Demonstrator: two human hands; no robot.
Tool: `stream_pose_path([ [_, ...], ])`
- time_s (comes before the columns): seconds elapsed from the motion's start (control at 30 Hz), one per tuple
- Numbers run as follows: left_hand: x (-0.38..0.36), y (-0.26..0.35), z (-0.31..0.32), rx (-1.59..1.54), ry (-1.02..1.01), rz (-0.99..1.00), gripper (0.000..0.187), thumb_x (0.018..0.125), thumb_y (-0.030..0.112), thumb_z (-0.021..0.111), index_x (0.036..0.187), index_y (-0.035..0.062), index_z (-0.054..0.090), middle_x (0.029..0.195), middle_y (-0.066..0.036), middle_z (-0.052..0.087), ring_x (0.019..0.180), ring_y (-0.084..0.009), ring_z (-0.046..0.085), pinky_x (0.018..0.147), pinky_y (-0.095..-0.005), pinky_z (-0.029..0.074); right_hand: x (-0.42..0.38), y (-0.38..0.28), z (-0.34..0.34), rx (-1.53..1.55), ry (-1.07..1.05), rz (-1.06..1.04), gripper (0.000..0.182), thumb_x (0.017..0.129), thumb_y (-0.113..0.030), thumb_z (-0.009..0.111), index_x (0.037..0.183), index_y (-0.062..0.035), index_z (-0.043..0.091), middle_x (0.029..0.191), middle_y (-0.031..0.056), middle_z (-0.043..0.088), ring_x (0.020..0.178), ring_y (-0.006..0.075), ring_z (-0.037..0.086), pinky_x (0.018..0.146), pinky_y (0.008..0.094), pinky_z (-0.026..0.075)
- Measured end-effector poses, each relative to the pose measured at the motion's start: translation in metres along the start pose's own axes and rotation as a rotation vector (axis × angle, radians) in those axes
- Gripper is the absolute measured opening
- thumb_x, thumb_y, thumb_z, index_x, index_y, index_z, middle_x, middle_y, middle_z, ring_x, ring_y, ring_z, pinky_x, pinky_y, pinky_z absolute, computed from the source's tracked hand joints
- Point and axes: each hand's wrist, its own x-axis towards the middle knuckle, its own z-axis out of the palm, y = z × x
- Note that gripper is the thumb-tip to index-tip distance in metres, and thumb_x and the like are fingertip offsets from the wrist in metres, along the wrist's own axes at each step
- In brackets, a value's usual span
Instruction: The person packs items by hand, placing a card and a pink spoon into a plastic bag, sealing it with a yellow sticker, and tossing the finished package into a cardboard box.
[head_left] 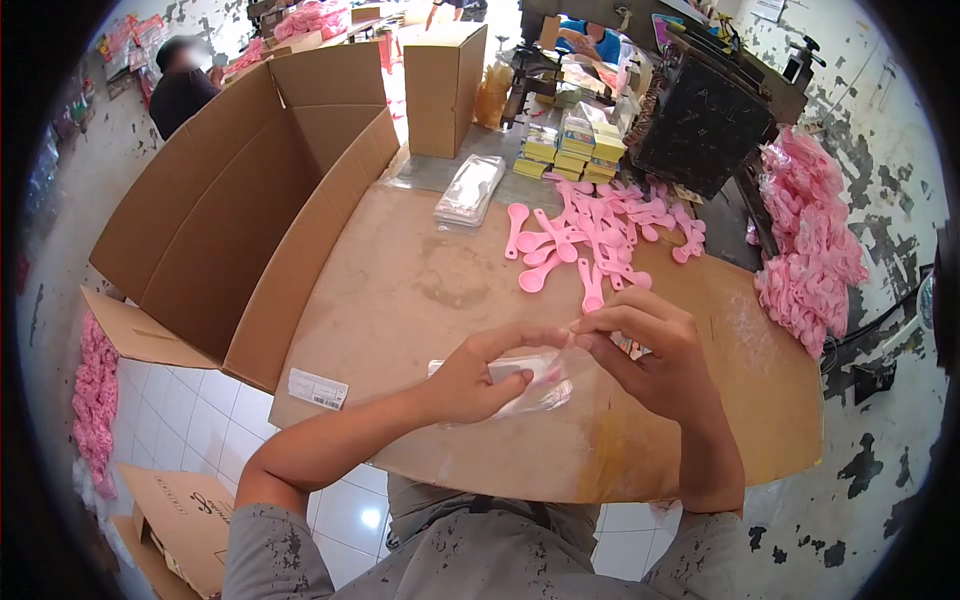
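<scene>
Low over the near part of the table, my left hand (485,378) and my right hand (650,355) meet at a small clear plastic bag (573,360). The right thumb and fingers pinch its upper edge. My left index finger reaches to the same edge, and the left thumb bends in below. A pink tint shows through the film near the left thumb. Beneath the hands lies a stack of clear plastic bags (545,398), partly covered by the left hand. Just beyond my fingers spreads a pile of pink measuring spoons (595,230).
A large open cardboard box (310,245) stands on the left. Farther back are another stack of clear bags (470,190), an upright carton (440,95), stacked cards (570,145) and a dark machine (700,115). Bagged pink goods (805,240) hang right. A person (180,90) is behind the box.
</scene>
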Motion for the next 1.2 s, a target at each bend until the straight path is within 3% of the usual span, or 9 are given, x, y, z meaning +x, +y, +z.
stream_pose_path([
  [0.27,0.004,0.012,0.01,0.03,0.033,0.147,0.049,0.101,0.007,0.066,0.148,0.0002,0.052,0.135,-0.014,0.069,0.118,-0.0209,0.07,0.102,-0.0346,0.056,-0.006,-0.005,0.009,-0.033,0.056,0.14,0.015,0.089,-0.009,0.079,0.102,-0.0021,0.073,0.08,0.0061,0.067,0.062,0.0149,0.061,0.055,0.0282,0.048],
  [0.37,0.002,0.005,0.011,-0.05,0.077,0.065,0.047,0.104,0.006,0.062,0.149,0.001,0.051,0.121,-0.012,0.075,0.105,-0.0195,0.075,0.094,-0.031,0.06,-0.007,-0.004,0.015,-0.013,0.069,0.143,0.017,0.088,-0.007,0.078,0.104,-0.0031,0.072,0.088,0.0072,0.068,0.069,0.0182,0.064,0.057,0.0304,0.049],
  [0.47,0.001,0.008,0.01,-0.037,0.106,0.024,0.048,0.104,0.006,0.062,0.15,0.0024,0.05,0.106,-0.01,0.079,0.096,-0.0179,0.077,0.085,-0.03,0.062,-0.004,0.008,0.026,-0.282,0.241,-0.141,0.022,0.084,-0.005,0.079,0.105,-0.005,0.072,0.102,0.0085,0.068,0.083,0.0226,0.067,0.068,0.0347,0.052],
  [0.57,-0.002,0.014,0.01,0.072,0.107,0.004,0.051,0.103,0.002,0.062,0.151,-0.0023,0.047,0.099,-0.014,0.08,0.091,-0.0167,0.077,0.086,-0.0309,0.061,-0.004,0.004,0.029,-0.483,0.156,-0.218,0.021,0.08,-0.007,0.079,0.1,-0.0047,0.071,0.11,0.0082,0.067,0.098,0.0261,0.066,0.081,0.0387,0.051],
  [0.87,-0.006,0.0,0.015,0.38,0.049,0.034,0.064,0.098,0.002,0.067,0.156,-0.0013,0.041,0.096,-0.016,0.08,0.082,-0.0194,0.078,0.074,-0.0322,0.063,-0.013,0.018,0.054,-0.761,0.064,-0.208,0.016,0.076,-0.007,0.072,0.09,-0.0028,0.065,0.097,0.0081,0.061,0.093,0.0257,0.062,0.088,0.0382,0.048],
  [0.97,-0.003,0.003,0.011,0.367,0.0,0.01,0.062,0.1,0.004,0.066,0.157,0.0014,0.042,0.098,-0.014,0.08,0.079,-0.0165,0.077,0.072,-0.0313,0.062,-0.011,0.031,0.043,-0.575,0.194,-0.06,0.015,0.079,-0.004,0.066,0.093,-0.0021,0.062,0.093,0.0105,0.057,0.086,0.0288,0.059,0.084,0.039,0.049],
  [1.07,0.0,0.009,0.008,0.217,0.021,-0.087,0.058,0.103,0.005,0.063,0.157,0.0027,0.043,0.102,-0.013,0.08,0.082,-0.0124,0.075,0.075,-0.0291,0.061,-0.02,0.044,0.011,-0.156,0.232,0.246,0.012,0.086,-0.003,0.062,0.098,-0.0011,0.059,0.096,0.0092,0.058,0.086,0.0238,0.059,0.08,0.0377,0.05],
  [1.13,0.001,0.007,0.007,0.062,0.056,-0.167,0.055,0.104,0.005,0.06,0.157,0.0031,0.043,0.106,-0.013,0.08,0.088,-0.0103,0.073,0.079,-0.0279,0.059,-0.039,0.056,-0.021,0.45,0.187,0.43,0.003,0.095,-0.006,0.059,0.096,-0.0039,0.057,0.089,0.0059,0.058,0.079,0.0149,0.059,0.069,0.0315,0.051],
  [1.2,0.003,0.003,0.006,-0.122,0.084,-0.247,0.053,0.106,0.005,0.058,0.157,0.0033,0.043,0.111,-0.014,0.079,0.095,-0.0087,0.071,0.084,-0.0271,0.058,-0.077,0.072,-0.081,0.7,0.129,0.592,0.0,0.099,-0.006,0.057,0.1,-0.0065,0.058,0.078,0.0025,0.055,0.068,0.009,0.056,0.062,0.0248,0.05],
])
